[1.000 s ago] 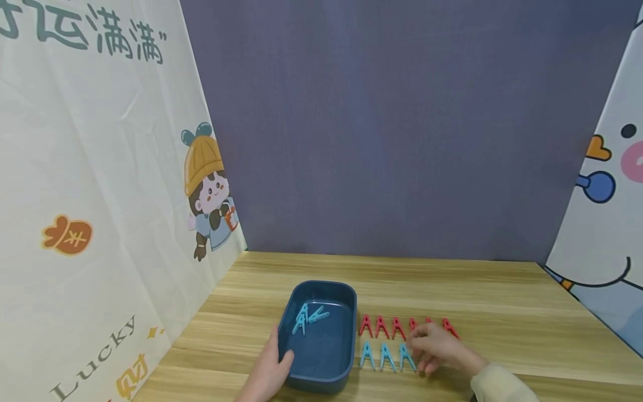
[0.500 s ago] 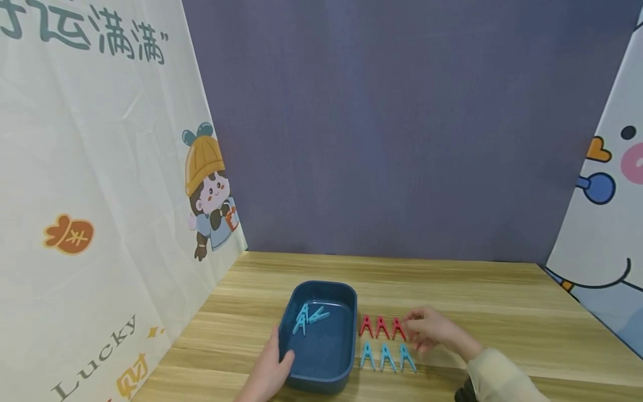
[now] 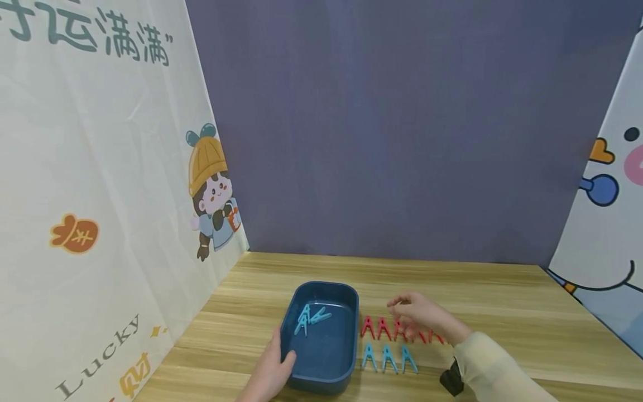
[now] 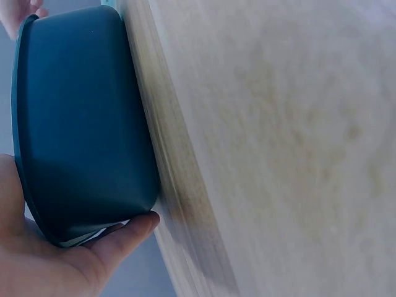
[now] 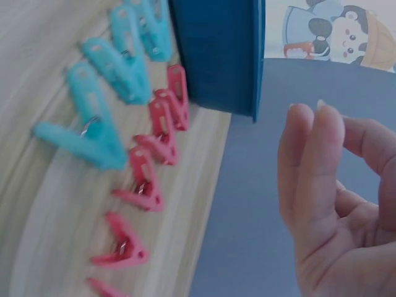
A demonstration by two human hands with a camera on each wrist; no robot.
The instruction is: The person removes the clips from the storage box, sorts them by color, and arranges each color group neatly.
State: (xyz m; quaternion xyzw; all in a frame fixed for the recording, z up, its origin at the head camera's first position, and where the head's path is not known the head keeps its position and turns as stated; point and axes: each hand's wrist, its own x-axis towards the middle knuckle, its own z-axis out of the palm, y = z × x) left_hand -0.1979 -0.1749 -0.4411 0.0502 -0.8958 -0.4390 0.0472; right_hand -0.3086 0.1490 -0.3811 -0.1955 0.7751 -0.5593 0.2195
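Observation:
My left hand [image 3: 273,363] grips the near left side of a dark blue plastic bin [image 3: 346,365], thumb over the rim and fingers along the outer wall. In the left wrist view, that hand [image 4: 68,263] pinches the bin's [image 4: 83,124] corner. Three light blue clothespins [image 3: 303,321] lie inside. My right hand [image 3: 419,312] hovers over a row of several red clothespins [image 3: 383,328], hiding some. Nearer me, three light blue clothespins [image 3: 388,357] stand in a row. In the right wrist view, the right hand [image 5: 334,204] is loosely bent and holds nothing.
A wood-grain table [image 3: 502,312] carries everything. Behind it hangs a plain grey-purple cloth [image 3: 377,139]. Printed cloths stand along both sides, the left one [image 3: 125,167] closest to the bin. A dark object [image 3: 452,379] sits under the right sleeve.
My right hand has moved from the right end of the light blue row, away from me and slightly left, over the red row. Left hand, bin and clothespins keep their places.

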